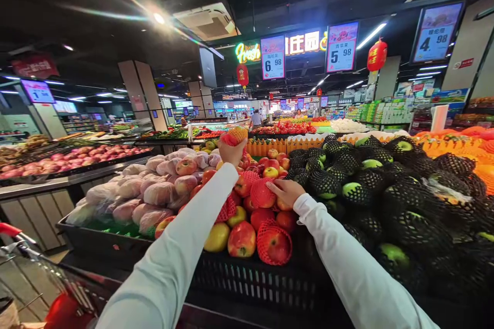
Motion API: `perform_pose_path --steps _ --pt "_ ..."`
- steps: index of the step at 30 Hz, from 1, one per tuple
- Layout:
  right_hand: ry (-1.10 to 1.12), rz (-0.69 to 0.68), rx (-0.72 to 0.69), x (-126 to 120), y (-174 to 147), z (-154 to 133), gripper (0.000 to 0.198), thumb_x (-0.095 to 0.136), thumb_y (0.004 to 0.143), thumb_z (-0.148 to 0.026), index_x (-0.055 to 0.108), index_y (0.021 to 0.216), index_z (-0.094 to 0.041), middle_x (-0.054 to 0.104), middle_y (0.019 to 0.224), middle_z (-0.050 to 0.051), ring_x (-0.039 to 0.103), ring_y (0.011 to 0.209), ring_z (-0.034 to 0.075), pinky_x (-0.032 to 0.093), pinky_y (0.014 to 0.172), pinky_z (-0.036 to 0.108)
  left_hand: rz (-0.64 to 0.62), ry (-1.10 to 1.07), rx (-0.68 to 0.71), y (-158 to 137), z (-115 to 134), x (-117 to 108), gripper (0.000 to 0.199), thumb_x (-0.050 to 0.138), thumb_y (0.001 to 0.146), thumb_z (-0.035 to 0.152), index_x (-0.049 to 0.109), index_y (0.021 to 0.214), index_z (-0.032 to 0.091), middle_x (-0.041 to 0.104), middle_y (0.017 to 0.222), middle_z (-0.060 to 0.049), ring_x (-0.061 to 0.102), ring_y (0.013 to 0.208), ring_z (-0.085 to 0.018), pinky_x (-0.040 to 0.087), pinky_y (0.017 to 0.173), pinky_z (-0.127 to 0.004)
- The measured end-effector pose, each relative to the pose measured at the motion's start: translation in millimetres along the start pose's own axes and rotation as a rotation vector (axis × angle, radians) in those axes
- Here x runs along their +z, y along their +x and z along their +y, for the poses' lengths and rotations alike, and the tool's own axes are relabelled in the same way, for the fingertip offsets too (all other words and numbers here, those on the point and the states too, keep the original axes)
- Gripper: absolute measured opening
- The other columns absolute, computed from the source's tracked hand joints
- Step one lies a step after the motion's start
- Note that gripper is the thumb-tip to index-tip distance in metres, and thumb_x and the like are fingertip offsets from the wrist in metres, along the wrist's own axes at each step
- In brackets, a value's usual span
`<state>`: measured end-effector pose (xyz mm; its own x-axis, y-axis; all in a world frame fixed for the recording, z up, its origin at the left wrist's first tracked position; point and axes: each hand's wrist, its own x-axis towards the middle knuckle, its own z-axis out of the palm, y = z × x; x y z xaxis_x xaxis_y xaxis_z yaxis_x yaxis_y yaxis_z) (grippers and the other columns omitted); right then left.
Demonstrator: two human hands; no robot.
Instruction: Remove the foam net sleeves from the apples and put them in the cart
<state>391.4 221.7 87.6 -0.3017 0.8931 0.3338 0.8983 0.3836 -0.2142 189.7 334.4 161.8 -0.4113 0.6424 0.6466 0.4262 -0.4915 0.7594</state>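
Supermarket produce section, seen from a shopper's head cam, both arms in white sleeves (320, 247). L hand (230, 153) is raised above the display, fingers curled round a netted item (236, 135) in red & yellow foam mesh, its shape partly hidden. R hand (287, 191) reaches in lower, thumb and fingertips against the R side of an apple in red netting (262, 193) that sits among the loose red apples — can't tell if it's gripped or just touched.

Under the hands: red & yellowish apples, some w/ red mesh, in a black crate (250, 280) w/ slotted front. To the L, pale wrapped fruit (158, 193); to the R, green fruit in black netting (370, 180). Lower L corner: part of a shopping cart (29, 249) w/ red handle. In bkgd, hanging price screens (273, 58), incl. 6.98 & 5.98, and a person (256, 119) far off.
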Motion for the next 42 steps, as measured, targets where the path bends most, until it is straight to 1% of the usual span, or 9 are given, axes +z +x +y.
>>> perform_pose_path --steps 3,7,13,18,21,25,31,38,42 --pt "-0.019 0.006 0.011 0 -1 -1 0.065 0.021 0.099 -0.063 0.068 0.106 -0.019 0.070 0.109 0.010 0.066 0.103 0.025 0.045 0.084 0.032 -0.070 0.369 0.165 17 -14 -3 0.076 0.077 0.067 0.041 0.048 0.132 0.015 0.052 0.132 -0.015 0.054 0.120 -0.030 0.043 0.104 -0.040" --pt "-0.028 0.005 0.003 -1 -2 -5 0.066 0.020 0.099 -0.062 0.068 0.107 -0.017 0.070 0.110 0.012 0.066 0.104 0.027 0.046 0.085 0.034 -0.490 0.860 0.443 21 -32 8 0.082 0.070 0.074 0.043 0.038 0.145 0.018 0.044 0.141 -0.016 0.056 0.116 -0.034 0.048 0.095 -0.044" --pt "-0.058 0.014 -0.007 0 -2 -6 0.064 0.019 0.101 -0.058 0.067 0.104 -0.016 0.071 0.108 0.013 0.067 0.104 0.026 0.046 0.085 0.034 -0.749 1.035 0.621 22 -33 54 0.076 0.074 0.072 0.025 0.044 0.143 0.022 0.038 0.147 -0.017 0.046 0.125 -0.039 0.045 0.096 -0.052" --pt "-0.057 0.037 -0.008 3 -2 -5 0.068 0.016 0.100 -0.061 0.067 0.102 -0.017 0.071 0.105 0.013 0.067 0.102 0.027 0.046 0.085 0.035 -0.832 1.129 0.617 39 -40 88 0.054 0.063 0.075 0.009 0.058 0.129 0.020 0.033 0.151 -0.019 0.043 0.128 -0.043 0.042 0.096 -0.055" --pt "-0.053 0.061 -0.014 5 -3 -5 0.070 0.015 0.099 -0.063 0.068 0.101 -0.017 0.071 0.103 0.012 0.068 0.099 0.027 0.047 0.083 0.036 -0.904 1.144 0.609 51 -55 96 0.062 0.069 0.068 0.010 0.058 0.128 0.021 0.034 0.150 -0.020 0.044 0.127 -0.043 0.043 0.096 -0.053" --pt "-0.048 0.075 0.000 5 -4 -6 0.072 0.015 0.098 -0.064 0.069 0.101 -0.017 0.071 0.104 0.013 0.067 0.099 0.027 0.048 0.083 0.036 -0.950 1.105 0.586 65 -73 98 0.077 0.070 0.064 0.016 0.048 0.138 0.020 0.031 0.152 -0.022 0.040 0.132 -0.045 0.039 0.101 -0.052" --pt "-0.035 0.065 0.013 2 -7 -8 0.079 0.011 0.095 -0.069 0.069 0.104 -0.017 0.072 0.102 0.013 0.068 0.096 0.028 0.049 0.081 0.037 -0.902 0.965 0.521 69 -90 100 0.078 0.058 0.080 0.038 0.029 0.145 0.008 0.050 0.139 -0.020 0.053 0.124 -0.028 0.040 0.104 -0.036" --pt "-0.041 0.055 0.016 0 -6 -8 0.077 0.013 0.096 -0.067 0.070 0.102 -0.016 0.071 0.103 0.013 0.068 0.098 0.029 0.050 0.082 0.038 -0.833 0.979 0.579 67 -94 103 0.054 0.051 0.088 0.042 0.052 0.132 0.012 0.042 0.143 -0.020 0.043 0.132 -0.035 0.032 0.111 -0.045" --pt "-0.033 0.056 0.004 1 -6 -7 0.080 0.011 0.096 -0.069 0.070 0.101 -0.015 0.071 0.101 0.014 0.068 0.099 0.029 0.050 0.083 0.039 -0.877 0.984 0.560 68 -97 104 0.060 0.049 0.090 0.043 0.043 0.142 0.013 0.036 0.150 -0.019 0.041 0.134 -0.035 0.033 0.110 -0.044"
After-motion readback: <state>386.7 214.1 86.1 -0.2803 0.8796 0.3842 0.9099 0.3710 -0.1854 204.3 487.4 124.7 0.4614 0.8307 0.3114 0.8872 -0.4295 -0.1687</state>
